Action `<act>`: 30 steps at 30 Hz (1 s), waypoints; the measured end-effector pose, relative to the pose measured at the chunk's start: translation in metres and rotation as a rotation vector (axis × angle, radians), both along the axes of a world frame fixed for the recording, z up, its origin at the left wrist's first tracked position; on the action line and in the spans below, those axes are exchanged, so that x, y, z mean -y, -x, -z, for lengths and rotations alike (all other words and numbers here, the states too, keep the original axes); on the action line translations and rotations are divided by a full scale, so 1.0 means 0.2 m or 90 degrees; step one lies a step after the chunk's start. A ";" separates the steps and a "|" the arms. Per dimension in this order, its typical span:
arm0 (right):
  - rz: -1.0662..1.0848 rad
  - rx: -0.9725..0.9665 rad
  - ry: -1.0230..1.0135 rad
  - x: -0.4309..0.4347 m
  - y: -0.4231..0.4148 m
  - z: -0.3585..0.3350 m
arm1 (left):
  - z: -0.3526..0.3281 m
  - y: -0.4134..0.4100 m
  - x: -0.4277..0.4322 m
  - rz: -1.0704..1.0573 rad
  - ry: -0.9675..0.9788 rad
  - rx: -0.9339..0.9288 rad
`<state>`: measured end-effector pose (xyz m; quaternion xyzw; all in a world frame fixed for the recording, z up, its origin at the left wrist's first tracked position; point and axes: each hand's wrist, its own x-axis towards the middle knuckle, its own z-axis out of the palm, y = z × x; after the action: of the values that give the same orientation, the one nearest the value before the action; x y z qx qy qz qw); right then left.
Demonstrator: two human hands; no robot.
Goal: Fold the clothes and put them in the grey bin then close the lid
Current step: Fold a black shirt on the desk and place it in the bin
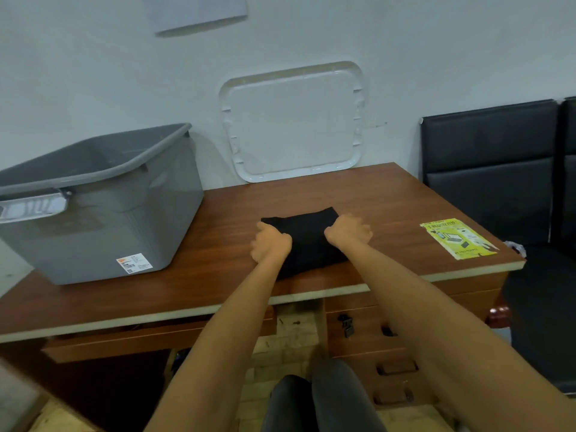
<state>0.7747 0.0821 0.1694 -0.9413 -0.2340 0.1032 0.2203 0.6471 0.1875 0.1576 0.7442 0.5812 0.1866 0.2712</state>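
Black garment, wooden desk, white wall

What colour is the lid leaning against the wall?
White, plain; the lid shows clearly in the head view.

grey bin mouth open, left of frame | bare counter between bin and centre | lid leans on wall, top centre | chair crowds right edge
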 end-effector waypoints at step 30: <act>-0.110 -0.497 -0.141 -0.96 -0.35 -0.70 | -0.68 -0.16 -1.03 0.067 0.308 0.178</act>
<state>0.8443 0.2738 0.3094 -0.7790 -0.2210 0.4448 0.3828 0.6783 0.3927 0.2929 0.6539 0.5266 0.1294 0.5277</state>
